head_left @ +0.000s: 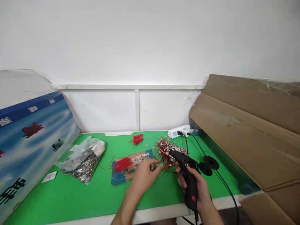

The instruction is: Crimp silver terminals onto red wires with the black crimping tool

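Observation:
My right hand [199, 184] is wrapped around the handle of a black soldering gun [191, 184], its thin tip pointing forward and left over a heap of red wires with silvery metal pieces [168, 150]. My left hand [146, 173] is at the right side of a brown and blue board [118, 179], thumb and forefinger drawn together near the heap. Whatever lies between those fingertips is too small to make out. On the board, red wires [123, 164] lie side by side with metal pieces [140, 157] at their right ends.
A clear plastic bag of metal pieces [82, 165] lies left on the green mat [98, 200]. A bundle of red wires [137, 139] and a white power strip [179, 131] are behind. Black cords run near a dark spool [211, 162]. Cardboard [248, 131] and a blue printed box [39, 134] flank the table.

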The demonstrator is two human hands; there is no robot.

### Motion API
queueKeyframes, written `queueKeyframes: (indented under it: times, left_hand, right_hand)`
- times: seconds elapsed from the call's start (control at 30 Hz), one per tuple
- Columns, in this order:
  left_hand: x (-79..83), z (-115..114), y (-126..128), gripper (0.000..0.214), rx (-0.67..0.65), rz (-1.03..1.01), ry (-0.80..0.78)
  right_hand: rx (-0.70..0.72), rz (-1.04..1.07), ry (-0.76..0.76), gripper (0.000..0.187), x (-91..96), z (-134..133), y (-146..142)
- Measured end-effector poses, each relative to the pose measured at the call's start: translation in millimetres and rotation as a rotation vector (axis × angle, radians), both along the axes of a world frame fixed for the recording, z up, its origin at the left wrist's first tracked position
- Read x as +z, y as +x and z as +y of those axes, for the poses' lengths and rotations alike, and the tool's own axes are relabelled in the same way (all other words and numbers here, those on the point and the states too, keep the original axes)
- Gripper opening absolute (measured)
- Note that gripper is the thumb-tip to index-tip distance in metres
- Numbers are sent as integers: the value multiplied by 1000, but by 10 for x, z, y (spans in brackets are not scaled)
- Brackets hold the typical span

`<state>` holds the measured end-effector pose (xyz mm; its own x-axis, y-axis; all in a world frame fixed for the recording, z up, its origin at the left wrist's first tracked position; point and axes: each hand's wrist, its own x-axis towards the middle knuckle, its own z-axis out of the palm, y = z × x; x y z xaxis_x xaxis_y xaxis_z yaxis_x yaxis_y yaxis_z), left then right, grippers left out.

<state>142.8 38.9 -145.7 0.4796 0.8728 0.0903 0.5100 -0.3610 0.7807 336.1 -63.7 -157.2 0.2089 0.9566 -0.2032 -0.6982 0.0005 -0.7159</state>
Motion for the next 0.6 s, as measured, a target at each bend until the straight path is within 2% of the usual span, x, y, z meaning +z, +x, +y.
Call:
queueKeyframes:
  times: [0.1,0.17,0.23,0.33,0.43,0.6]
  left_hand:
    - [-28,-30,-246,44,27,-27,70]
    - [-13,7,-501,59,80,20,87]
    - [18,79,-751,63,145,92,157]
    - [63,185,-1012,37,149,169,276]
    - [85,242,-1076,26,88,225,299]
    - [101,302,-907,23,17,371,310]
  right_hand:
    - [18,6,6,35,3,10,5]
    - [28,18,6,34,4,16,3]
    - [34,26,2,33,2,18,-1]
    - [41,37,4,30,-13,22,-3]
    - [62,52,11,28,-31,27,6]
    - [47,27,-12,31,-27,26,11]
